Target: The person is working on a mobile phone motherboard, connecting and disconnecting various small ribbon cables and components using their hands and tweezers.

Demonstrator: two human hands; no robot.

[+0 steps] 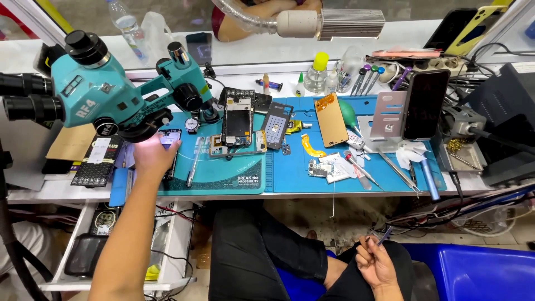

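Note:
My left hand (pixel 151 154) reaches up to the left part of the bench and rests on a small dark phone (pixel 170 137) lying under the teal microscope (pixel 106 92). Its fingers lie over the phone's lower part. My right hand (pixel 377 263) hangs low over my right knee, below the bench edge, with its fingers closed on a thin dark tool (pixel 384 236). An opened phone (pixel 238 119) with bare boards lies on the teal work mat (pixel 223 173) in the middle.
A blue mat (pixel 356 184) on the right carries a gold back cover (pixel 331 119), small boards, tweezers and screwdrivers. A dark phone (pixel 425 104) stands on a metal holder. An open drawer (pixel 83 245) hangs below left. A blue stool (pixel 473 273) stands at lower right.

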